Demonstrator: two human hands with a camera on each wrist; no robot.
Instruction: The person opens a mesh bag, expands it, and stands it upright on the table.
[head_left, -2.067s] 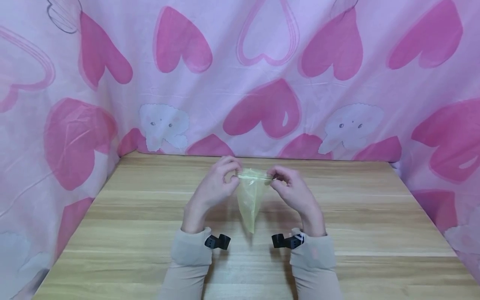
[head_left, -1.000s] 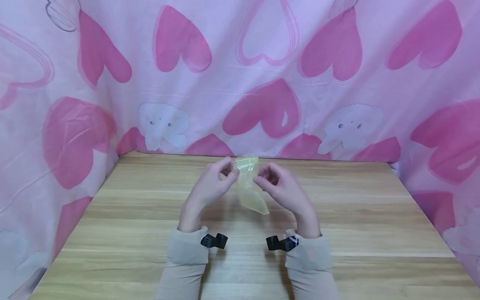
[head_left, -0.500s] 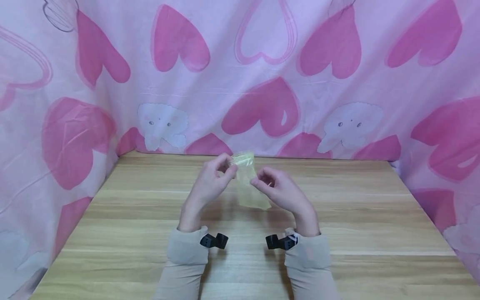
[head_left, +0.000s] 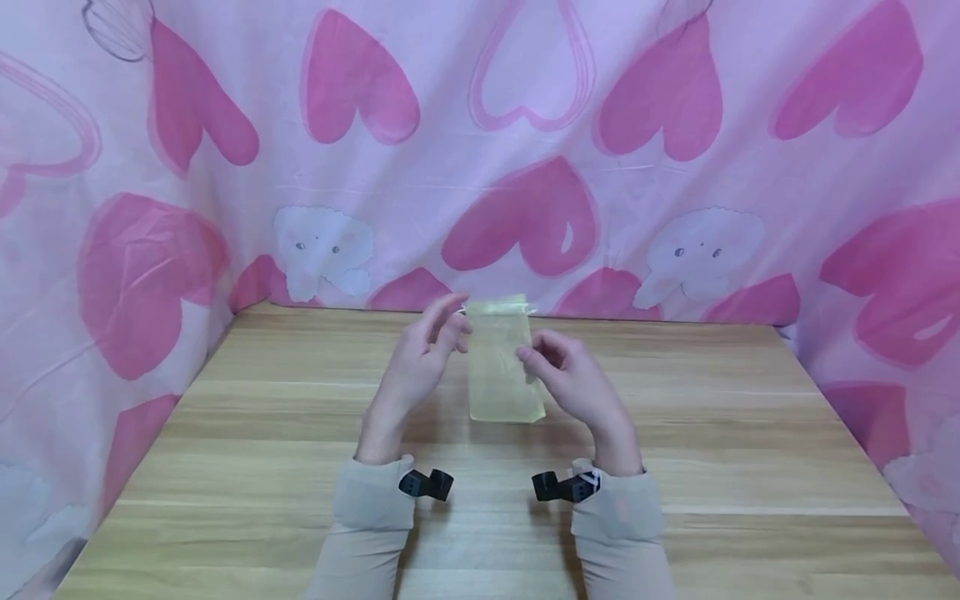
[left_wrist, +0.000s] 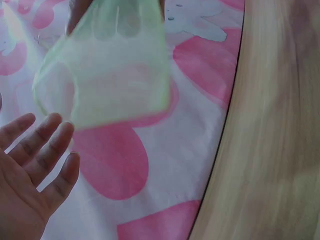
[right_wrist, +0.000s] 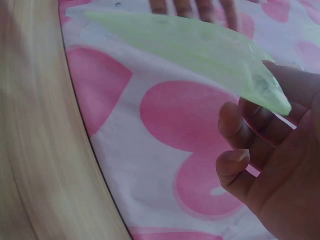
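A sheer yellow drawstring pouch (head_left: 498, 362), flat and with a gathered band near its top, is held up above the table. My right hand (head_left: 577, 379) pinches its right edge between thumb and fingers. In the right wrist view the right hand (right_wrist: 285, 145) grips one side, with the other fingers loosely bent below. My left hand (head_left: 420, 358) is at the pouch's upper left edge, fingers spread and extended. From the left wrist, the left hand (left_wrist: 37, 170) shows straight fingers beside the pouch (left_wrist: 120, 85); whether the fingertips touch it I cannot tell.
The wood-grain table (head_left: 262, 467) stretches out under both hands. A pink curtain (head_left: 420, 183) with hearts hangs behind it and along both sides. Small black cameras sit on both wrists, the left wrist camera (head_left: 426, 483) and the right wrist camera (head_left: 562, 486).
The pouch has turned from narrow and twisted to flat and upright, facing me. My left fingers have let go of its top corner and spread. My right hand keeps its pinch.
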